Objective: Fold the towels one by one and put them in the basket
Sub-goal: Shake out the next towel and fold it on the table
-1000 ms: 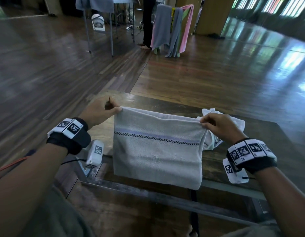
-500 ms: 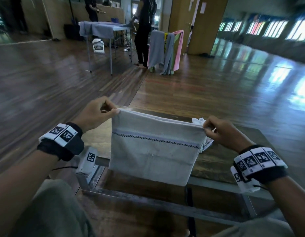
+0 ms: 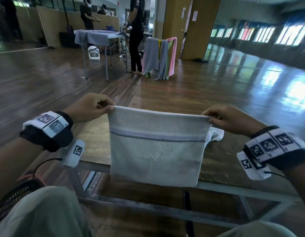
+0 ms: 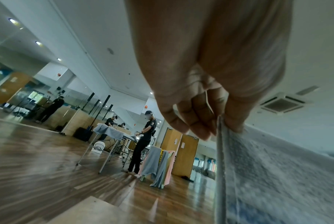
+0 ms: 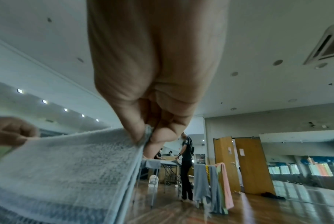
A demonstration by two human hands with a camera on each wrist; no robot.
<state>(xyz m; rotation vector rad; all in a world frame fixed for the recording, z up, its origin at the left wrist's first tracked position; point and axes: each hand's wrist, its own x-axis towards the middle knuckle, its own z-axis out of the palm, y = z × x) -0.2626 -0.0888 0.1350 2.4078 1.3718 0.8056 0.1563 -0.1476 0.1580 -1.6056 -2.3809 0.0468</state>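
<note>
Two hands' fingers pinching towel (image 3: pixel 157 151) top corners, left hand (image 3: pixel 90 108), right hand (image 3: pixel 228 120), hanging above table (image 3: pixel 95 142).

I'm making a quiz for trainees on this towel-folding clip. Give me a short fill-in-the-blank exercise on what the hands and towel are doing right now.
1. The left hand and right hand each pinch a top ____ of the towel.
2. The towel hangs in the air, already folded, above the wooden ____.
3. A dark checked ____ runs across the towel's upper part.
4. Behind the towel's right edge, a second white ____ lies on the table.

Missing words: corner; table; stripe; towel
</note>
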